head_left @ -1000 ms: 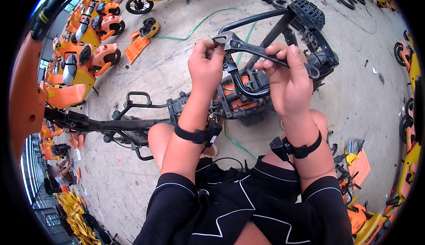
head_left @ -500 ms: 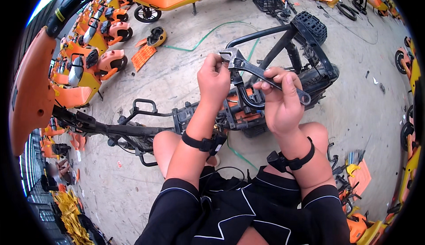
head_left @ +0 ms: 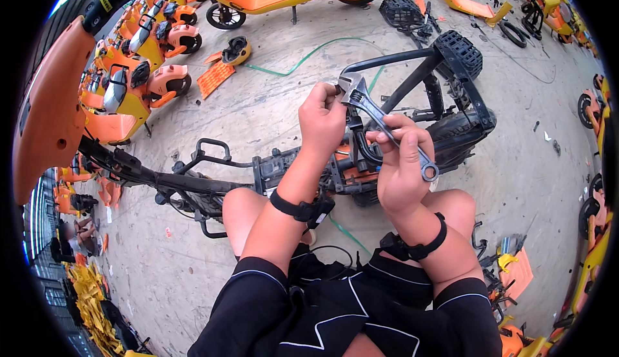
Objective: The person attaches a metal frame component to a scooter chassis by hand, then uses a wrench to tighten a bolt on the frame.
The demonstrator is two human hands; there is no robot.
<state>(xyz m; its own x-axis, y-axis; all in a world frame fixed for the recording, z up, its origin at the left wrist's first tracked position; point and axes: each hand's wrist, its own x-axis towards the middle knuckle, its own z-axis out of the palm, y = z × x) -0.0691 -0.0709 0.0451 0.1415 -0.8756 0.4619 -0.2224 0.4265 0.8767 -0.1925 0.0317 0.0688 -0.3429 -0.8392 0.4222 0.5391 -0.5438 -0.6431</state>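
Frame: I see a stripped black scooter frame (head_left: 412,86) lying on the concrete floor (head_left: 271,112) before my knees.
Right hand (head_left: 401,173): clenched around the adjustable wrench (head_left: 380,121) handle.
Left hand (head_left: 322,117): fingers pinching at the wrench's head, above the frame.

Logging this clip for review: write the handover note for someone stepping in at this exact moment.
Right hand holds the adjustable wrench by its handle, raised in front of the person. Left hand pinches at the wrench head, at its jaw end. The stripped black scooter frame lies on the concrete floor just beyond the knees. The wrench is not on any fastener of the frame; whether its jaw is set cannot be told.
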